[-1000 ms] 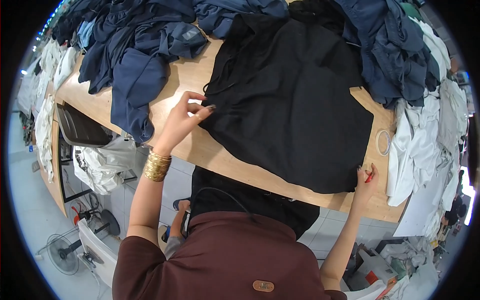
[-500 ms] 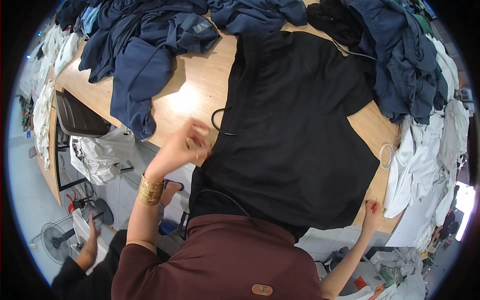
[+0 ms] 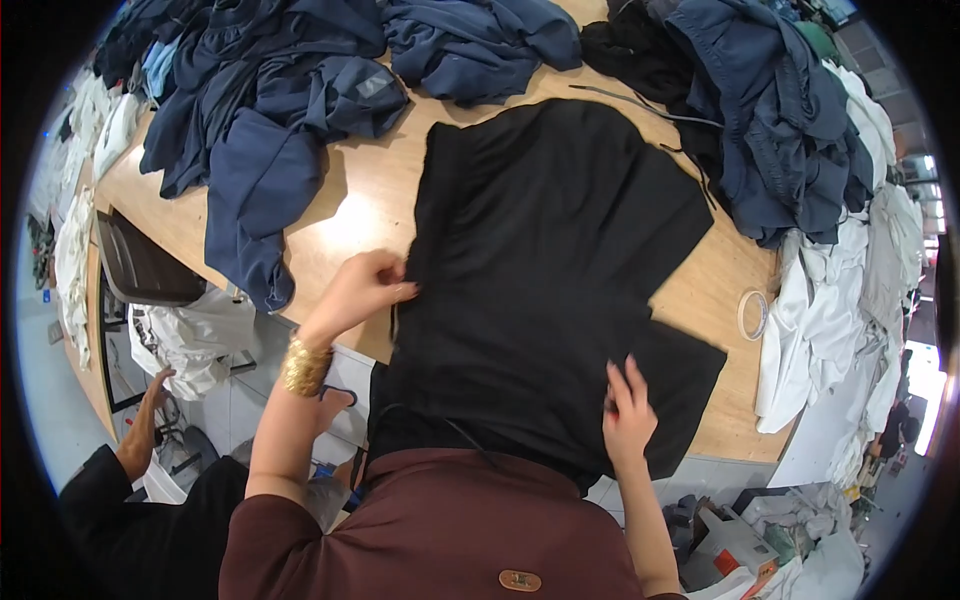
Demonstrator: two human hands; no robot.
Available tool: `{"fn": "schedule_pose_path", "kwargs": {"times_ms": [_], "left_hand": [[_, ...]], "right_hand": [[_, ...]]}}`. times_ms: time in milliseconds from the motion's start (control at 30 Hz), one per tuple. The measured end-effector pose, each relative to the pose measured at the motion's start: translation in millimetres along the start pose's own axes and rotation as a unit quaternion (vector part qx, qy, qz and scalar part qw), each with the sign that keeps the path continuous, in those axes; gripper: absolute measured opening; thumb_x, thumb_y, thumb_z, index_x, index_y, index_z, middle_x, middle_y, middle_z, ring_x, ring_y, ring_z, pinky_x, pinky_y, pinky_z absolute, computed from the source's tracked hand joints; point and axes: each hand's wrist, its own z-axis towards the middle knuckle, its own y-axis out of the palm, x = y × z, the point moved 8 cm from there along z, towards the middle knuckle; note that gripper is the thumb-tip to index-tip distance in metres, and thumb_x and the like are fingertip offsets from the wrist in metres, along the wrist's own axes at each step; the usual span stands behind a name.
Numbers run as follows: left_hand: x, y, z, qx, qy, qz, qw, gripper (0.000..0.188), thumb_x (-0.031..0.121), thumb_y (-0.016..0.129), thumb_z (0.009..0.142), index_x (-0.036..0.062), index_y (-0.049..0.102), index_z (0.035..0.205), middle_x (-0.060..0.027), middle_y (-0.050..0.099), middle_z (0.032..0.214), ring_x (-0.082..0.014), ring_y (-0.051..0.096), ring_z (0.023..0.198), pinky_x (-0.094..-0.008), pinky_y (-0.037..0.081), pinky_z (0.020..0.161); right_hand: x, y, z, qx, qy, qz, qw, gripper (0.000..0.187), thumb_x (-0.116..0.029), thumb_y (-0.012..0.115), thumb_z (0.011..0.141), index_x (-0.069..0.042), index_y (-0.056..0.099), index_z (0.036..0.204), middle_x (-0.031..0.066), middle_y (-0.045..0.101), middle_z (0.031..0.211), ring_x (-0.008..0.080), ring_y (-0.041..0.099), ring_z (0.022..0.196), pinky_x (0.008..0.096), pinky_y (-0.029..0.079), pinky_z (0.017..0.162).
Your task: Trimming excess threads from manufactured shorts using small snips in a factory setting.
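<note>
A pair of black shorts [image 3: 520,250] lies spread on the wooden table, its gathered waistband side to the left and its leg openings to the right. At the waistband's left edge my left hand [image 3: 368,290] is closed, fingertips pinching the cloth. My right hand [image 3: 630,412] rests on the lower part of the shorts near the leg, its fingers stretched and apart. A dark drawcord [image 3: 700,178] shows at the far right edge of the shorts. Folds of black cloth near my body merge with the garment, so its near edge is hard to make out.
Navy garments [image 3: 260,150] are heaped at the far left, and more navy clothing [image 3: 770,130] at the far right. A tape roll [image 3: 752,315] lies near the right table edge, beside white cloth [image 3: 805,330]. Another person's arm [image 3: 143,430] shows at lower left.
My right hand has come from the right table edge onto the shorts; a red spot at its fingers no longer shows. My left hand has closed on the waistband edge. The shorts have shifted nearer.
</note>
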Motion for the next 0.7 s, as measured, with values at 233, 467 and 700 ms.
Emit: {"fn": "schedule_pose_path", "kwargs": {"times_ms": [233,467,700], "left_hand": [[-7,-10,-16,-0.020,-0.051,-0.020,0.998,0.018,0.009,0.071,0.071,0.0003,0.055,0.073,-0.0004,0.054,0.063,-0.0062,0.048,0.059,-0.0216,0.041,0.055],[1,-6,-13,-0.009,-0.025,-0.018,0.999,0.019,0.010,0.071,0.072,-0.0005,0.055,0.072,-0.0005,0.054,0.063,-0.0068,0.048,0.058,-0.0225,0.041,0.055],[-22,-8,-18,-0.018,-0.073,-0.069,0.995,0.020,0.011,0.071,0.072,0.0005,0.054,0.071,0.0000,0.053,0.062,-0.0061,0.047,0.057,-0.0218,0.041,0.055]], "right_hand": [[-43,-29,89,0.064,-0.001,0.193,0.979,0.023,-0.003,0.067,0.076,-0.007,0.063,0.099,0.0076,0.059,0.089,0.0193,0.059,0.070,0.0253,0.047,0.060],[-69,62,183,-0.047,-0.002,0.154,0.987,0.018,-0.012,0.069,0.074,-0.005,0.060,0.089,0.0074,0.059,0.081,0.0214,0.059,0.073,0.0279,0.046,0.066],[45,8,165,-0.006,0.275,0.377,0.884,0.010,-0.012,0.063,0.080,-0.006,0.062,0.087,-0.0023,0.059,0.070,0.0040,0.048,0.055,0.0187,0.038,0.048]]}}
